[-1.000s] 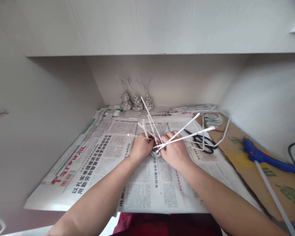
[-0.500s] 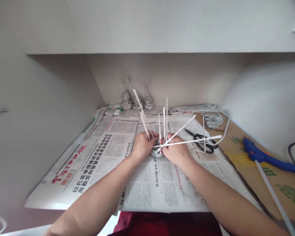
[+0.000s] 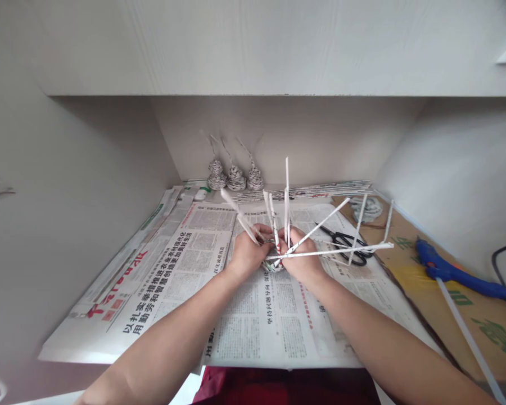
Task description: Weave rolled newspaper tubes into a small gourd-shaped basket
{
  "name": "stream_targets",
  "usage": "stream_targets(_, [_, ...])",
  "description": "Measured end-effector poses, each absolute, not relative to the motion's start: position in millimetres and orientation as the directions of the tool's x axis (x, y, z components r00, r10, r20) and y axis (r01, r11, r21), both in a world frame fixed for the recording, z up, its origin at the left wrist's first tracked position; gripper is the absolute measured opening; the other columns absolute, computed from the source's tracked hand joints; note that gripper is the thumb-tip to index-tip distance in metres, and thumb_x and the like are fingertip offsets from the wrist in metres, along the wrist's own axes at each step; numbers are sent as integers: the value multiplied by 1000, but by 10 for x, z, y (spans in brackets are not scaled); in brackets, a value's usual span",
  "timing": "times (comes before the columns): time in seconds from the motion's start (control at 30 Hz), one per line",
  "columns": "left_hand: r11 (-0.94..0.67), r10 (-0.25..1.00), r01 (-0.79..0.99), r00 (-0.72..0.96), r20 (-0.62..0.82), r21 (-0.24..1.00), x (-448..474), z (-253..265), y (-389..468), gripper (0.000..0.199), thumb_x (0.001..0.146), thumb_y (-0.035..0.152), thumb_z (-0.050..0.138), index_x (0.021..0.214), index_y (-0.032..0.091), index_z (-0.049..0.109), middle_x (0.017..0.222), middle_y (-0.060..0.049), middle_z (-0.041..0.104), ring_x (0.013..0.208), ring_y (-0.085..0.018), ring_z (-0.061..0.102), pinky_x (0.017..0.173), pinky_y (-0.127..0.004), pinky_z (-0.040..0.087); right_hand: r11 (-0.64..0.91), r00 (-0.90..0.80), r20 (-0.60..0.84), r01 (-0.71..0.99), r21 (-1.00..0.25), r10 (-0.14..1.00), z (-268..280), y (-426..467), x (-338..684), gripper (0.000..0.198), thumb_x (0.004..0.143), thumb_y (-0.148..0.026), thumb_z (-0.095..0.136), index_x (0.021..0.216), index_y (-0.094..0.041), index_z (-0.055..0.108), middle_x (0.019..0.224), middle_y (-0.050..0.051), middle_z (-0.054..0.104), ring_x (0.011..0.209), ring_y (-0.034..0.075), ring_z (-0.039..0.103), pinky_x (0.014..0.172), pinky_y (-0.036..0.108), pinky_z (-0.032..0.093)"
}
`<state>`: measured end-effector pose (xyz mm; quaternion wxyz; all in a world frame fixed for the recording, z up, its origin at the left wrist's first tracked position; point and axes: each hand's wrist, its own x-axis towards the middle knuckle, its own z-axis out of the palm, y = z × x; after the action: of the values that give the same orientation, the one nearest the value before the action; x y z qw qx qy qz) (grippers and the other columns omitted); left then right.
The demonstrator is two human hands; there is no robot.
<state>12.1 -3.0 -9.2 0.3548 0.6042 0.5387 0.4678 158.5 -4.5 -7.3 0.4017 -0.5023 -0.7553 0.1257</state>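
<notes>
Between my hands is a small round weave of rolled newspaper (image 3: 274, 266), with long thin paper sticks (image 3: 287, 208) rising and fanning out from it. My left hand (image 3: 249, 247) is closed on its left side, thumb toward the middle. From the other side my right hand (image 3: 302, 256) pinches the weave near the base of the sticks. One long paper stick (image 3: 341, 251) crosses in front of my right hand and reaches out to the right; a bent one stands up beyond it. My fingers hide part of the weave.
Black scissors (image 3: 349, 246) lie right of my hands on the newspaper sheets (image 3: 181, 270). Several gourd-shaped woven pieces (image 3: 236, 178) stand at the back beside a bundle of paper sticks (image 3: 307, 191). A blue glue gun (image 3: 455, 273) rests on cardboard (image 3: 480, 326) at right, near a crumpled grey coil (image 3: 366, 208).
The weave has turned slightly in my hands. The sticks at left lean lower and further left, while those at right reach further right. Both hands keep their hold.
</notes>
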Motion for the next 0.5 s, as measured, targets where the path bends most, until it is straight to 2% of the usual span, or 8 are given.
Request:
stream_targets(0.17, [-242, 954, 425, -60, 294, 872, 137, -86, -55, 19, 68, 6, 56, 81, 18, 62, 75, -1, 69, 70, -14, 65, 64, -22, 49, 616, -329, 570, 658, -434, 753, -93, -36, 1566, 16, 87, -17, 44, 94, -18, 59, 92, 9, 64, 92, 22, 58, 83, 33, 44])
stream_targets(0.33, [-249, 945, 524, -54, 324, 814, 125, -74, -88, 21, 68, 6, 53, 82, 19, 63, 76, -2, 69, 72, -16, 64, 66, -23, 48, 584, -339, 516, 681, -442, 787, -79, -66, 1542, 15, 84, -16, 46, 94, -19, 57, 91, 7, 62, 91, 22, 56, 81, 33, 44])
stream_targets(0.5, [-248, 950, 484, -49, 309, 839, 155, -56, -94, 23, 69, 5, 51, 84, 18, 63, 76, -2, 69, 72, -15, 64, 65, -22, 48, 508, -280, 478, 731, -456, 833, -65, -76, 1553, 12, 82, -19, 48, 93, -20, 55, 84, 5, 60, 82, 20, 55, 74, 30, 42])
